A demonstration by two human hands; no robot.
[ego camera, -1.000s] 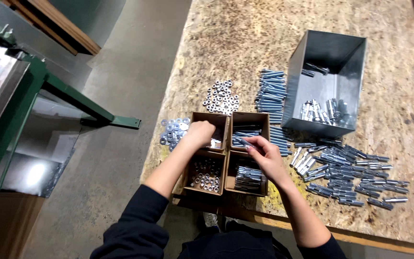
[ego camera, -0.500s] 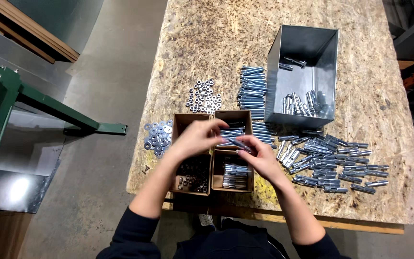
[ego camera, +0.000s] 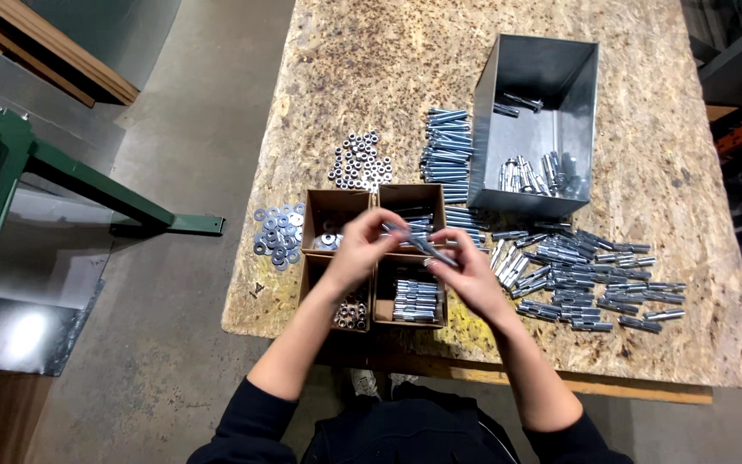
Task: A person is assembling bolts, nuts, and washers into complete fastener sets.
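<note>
The left hand (ego camera: 361, 245) pinches the upper-left end of a silver threaded metal bolt (ego camera: 422, 245). The bolt's long axis runs diagonally, upper left to lower right, above the brown cardboard compartment boxes (ego camera: 386, 258). The right hand (ego camera: 467, 271) grips its lower-right end, fingers closed.
</note>
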